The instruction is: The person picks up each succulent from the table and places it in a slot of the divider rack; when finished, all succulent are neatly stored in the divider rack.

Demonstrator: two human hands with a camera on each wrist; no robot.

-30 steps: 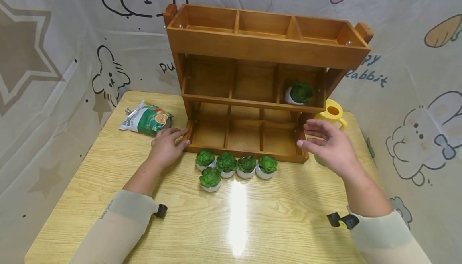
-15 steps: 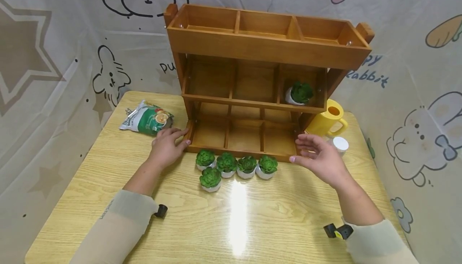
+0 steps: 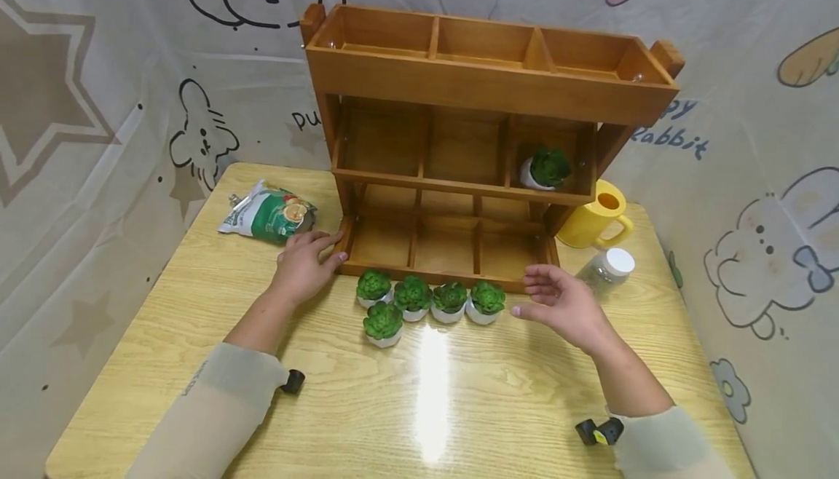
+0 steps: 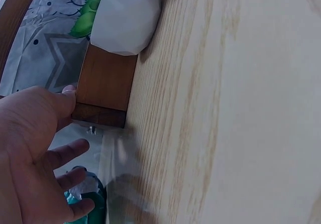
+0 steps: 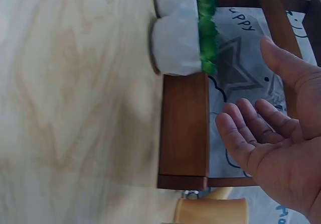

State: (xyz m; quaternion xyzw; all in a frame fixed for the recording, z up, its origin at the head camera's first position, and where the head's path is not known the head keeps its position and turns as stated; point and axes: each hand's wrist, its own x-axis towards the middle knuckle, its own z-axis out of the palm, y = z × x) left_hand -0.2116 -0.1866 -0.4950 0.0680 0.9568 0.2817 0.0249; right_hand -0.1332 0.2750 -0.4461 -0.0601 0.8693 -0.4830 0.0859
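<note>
A three-tier brown wooden shelf (image 3: 491,86), each tier split into compartments, stands at the back of the table. My left hand (image 3: 305,268) rests against its lower left corner; in the left wrist view the thumb touches the wood and the other fingers are spread. My right hand (image 3: 564,308) hovers just right of the plant row, fingers loosely bent and holding nothing. In front of the shelf stand several green succulents in white pots, the rightmost potted succulent (image 3: 486,302) nearest that hand. Another potted succulent (image 3: 548,167) sits tilted in the middle tier's right compartment.
A yellow watering can (image 3: 593,218) stands right of the shelf, with a clear jar with a white lid (image 3: 609,269) before it. A green and white bag (image 3: 269,213) lies left of the shelf. Printed cloth hangs around the table (image 3: 511,399).
My right hand has moved from the shelf's lower right corner leftward and towards me, uncovering the jar and more of the watering can. My left hand has stayed in place.
</note>
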